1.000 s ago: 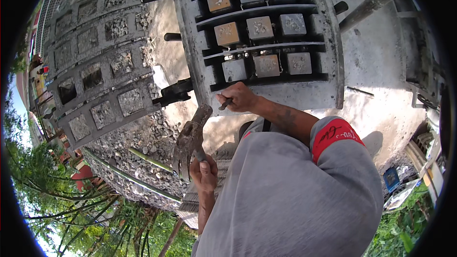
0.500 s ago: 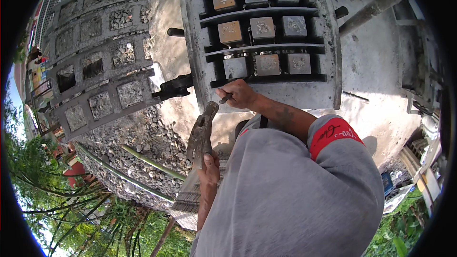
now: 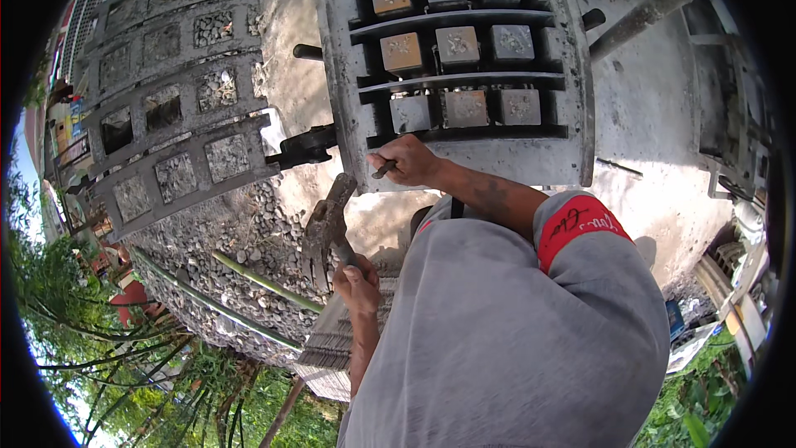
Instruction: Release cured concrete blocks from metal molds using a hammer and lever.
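Observation:
Wrapped around the handle of a worn claw hammer (image 3: 317,236), my left hand (image 3: 358,284) is closed low at the left of my body. My right hand (image 3: 406,159) is a fist around a short metal rod (image 3: 384,169), possibly a chisel, whose blunt end points back toward the hammer. The fist is at the near edge of a grey metal block mould (image 3: 489,159). A gap separates the hammer head from the rod. Square core blocks (image 3: 466,109), some grey and some orange-brown, stand in rows between the mould's dark slots. The rod's far end is hidden by my fist.
To the left is a hinged metal grid frame (image 3: 186,145) with square openings, linked by a dark hinge (image 3: 305,148). Gravel (image 3: 249,224) and green poles (image 3: 265,282) lie below it. A thick metal pipe (image 3: 651,17) slants at the right, near a thin rod (image 3: 619,168) on the ground.
The hammer has swung left, away from the rod, and its head has tilted. My left hand has shifted slightly up and left. My right hand has moved a little left with the rod.

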